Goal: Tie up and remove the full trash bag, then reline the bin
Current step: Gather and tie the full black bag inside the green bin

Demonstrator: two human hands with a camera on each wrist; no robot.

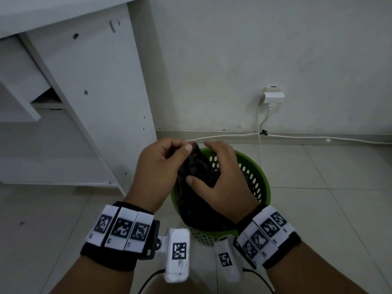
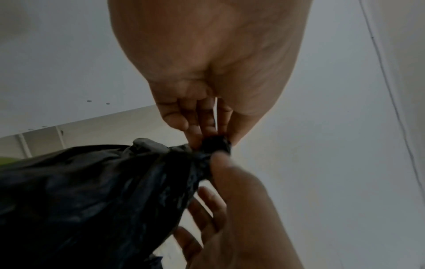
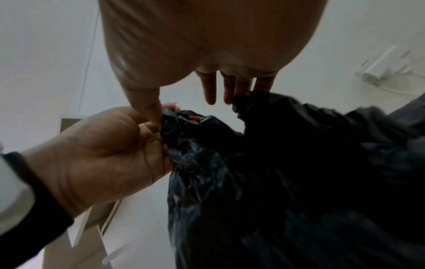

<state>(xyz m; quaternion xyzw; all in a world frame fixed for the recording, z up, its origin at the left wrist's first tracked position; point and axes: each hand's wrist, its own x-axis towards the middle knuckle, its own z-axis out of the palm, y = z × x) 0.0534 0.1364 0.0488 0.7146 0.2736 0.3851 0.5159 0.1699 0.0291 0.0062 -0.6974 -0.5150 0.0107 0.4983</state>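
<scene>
My left hand point(image 1: 159, 170) pinches the neck of the trash bag point(image 1: 196, 166); my right hand point(image 1: 220, 183), fingers point(image 3: 209, 87) spread, steadies it. I should knot tightly.

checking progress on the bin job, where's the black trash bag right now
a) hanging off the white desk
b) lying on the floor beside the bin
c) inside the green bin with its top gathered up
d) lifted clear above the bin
c: the black bag sits down inside the green bin, while the left hand pinches its gathered top.
</scene>
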